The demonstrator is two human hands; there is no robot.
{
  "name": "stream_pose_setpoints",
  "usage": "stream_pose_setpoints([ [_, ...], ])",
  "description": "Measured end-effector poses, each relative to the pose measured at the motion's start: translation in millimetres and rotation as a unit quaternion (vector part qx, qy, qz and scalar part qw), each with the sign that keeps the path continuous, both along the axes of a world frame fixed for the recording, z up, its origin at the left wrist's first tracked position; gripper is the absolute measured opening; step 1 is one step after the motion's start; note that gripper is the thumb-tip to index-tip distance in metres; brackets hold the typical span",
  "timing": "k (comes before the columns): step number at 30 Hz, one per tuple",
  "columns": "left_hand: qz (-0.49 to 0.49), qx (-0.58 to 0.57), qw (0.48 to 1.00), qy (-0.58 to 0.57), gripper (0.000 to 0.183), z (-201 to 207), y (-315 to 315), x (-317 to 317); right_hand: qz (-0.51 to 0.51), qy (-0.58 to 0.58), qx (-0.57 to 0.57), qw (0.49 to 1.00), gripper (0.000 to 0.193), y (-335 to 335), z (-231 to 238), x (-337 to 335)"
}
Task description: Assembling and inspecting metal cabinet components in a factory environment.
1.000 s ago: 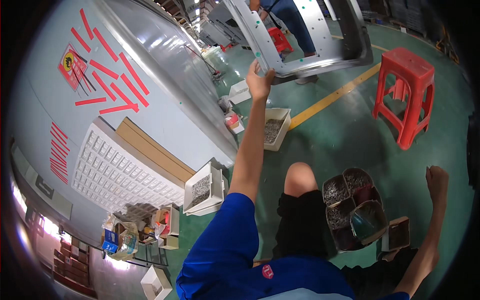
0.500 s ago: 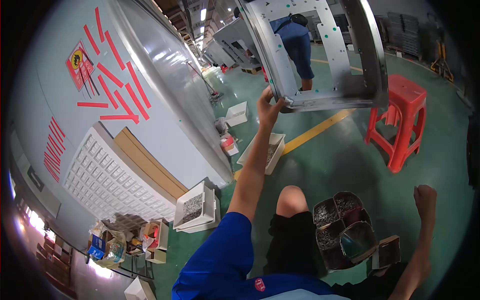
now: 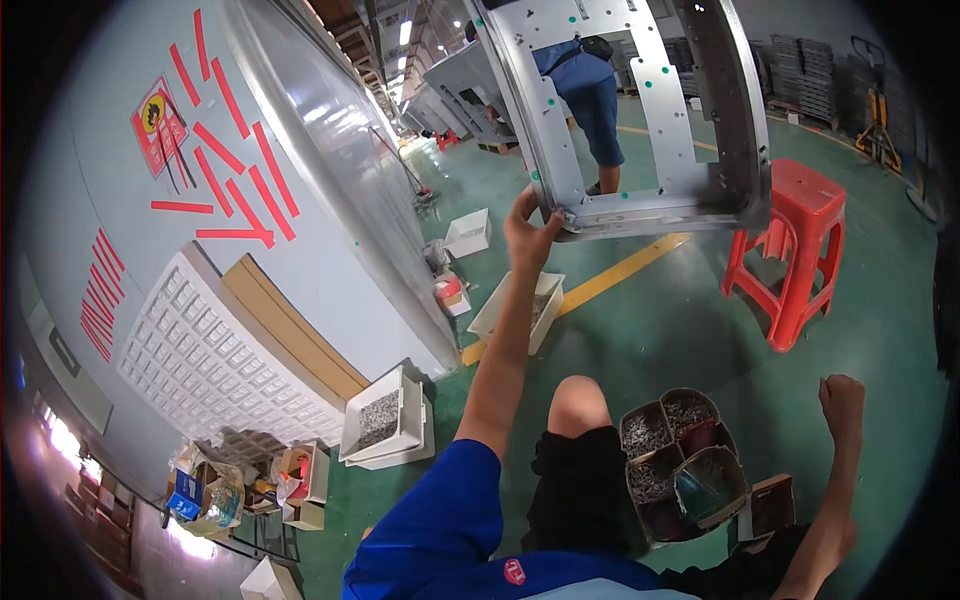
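Note:
High in front of me, a rectangular metal frame (image 3: 656,112) with cut-out openings and green dots is held up, tilted. My left hand (image 3: 530,235) grips its lower left corner, arm stretched forward, thumb on the near side. Off to the right, well apart from the frame, my right hand (image 3: 842,405) is closed in a fist; whatever it may hold is hidden. Below and left of that fist, a divided bin (image 3: 662,455) beside my knee contains many small metal pieces. A small open cardboard box (image 3: 768,508) sits against its right side.
A red plastic stool (image 3: 805,195) stands beyond the bin on the right. Behind the frame, another person (image 3: 590,95) stands in blue. White tubs (image 3: 405,445) of small parts lie by the large pale panel (image 3: 330,290) at left. A yellow line (image 3: 620,275) crosses the green floor.
The metal frame, with my left hand on it, sits slightly lower in view. My right fist appears a little lower and further left. The whole view has shifted slightly.

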State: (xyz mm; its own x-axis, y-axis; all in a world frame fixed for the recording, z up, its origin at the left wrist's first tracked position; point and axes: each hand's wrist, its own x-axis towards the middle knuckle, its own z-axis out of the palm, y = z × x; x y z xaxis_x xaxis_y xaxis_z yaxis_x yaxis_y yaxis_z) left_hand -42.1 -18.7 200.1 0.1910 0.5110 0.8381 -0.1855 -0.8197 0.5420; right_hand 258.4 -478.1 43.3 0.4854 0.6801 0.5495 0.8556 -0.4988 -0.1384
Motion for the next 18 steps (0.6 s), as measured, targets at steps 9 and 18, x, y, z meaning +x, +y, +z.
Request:
stream_pose_setpoints([
  [9,0.152,0.035,0.987,0.027,0.064,6,-54,0,-0.010,-0.039,-0.015,0.999,0.027,0,-11,7],
  [18,0.115,0.027,0.993,0.014,0.057,7,-56,6,0.010,-0.012,0.006,1.000,0.027,3,-12,10],
])
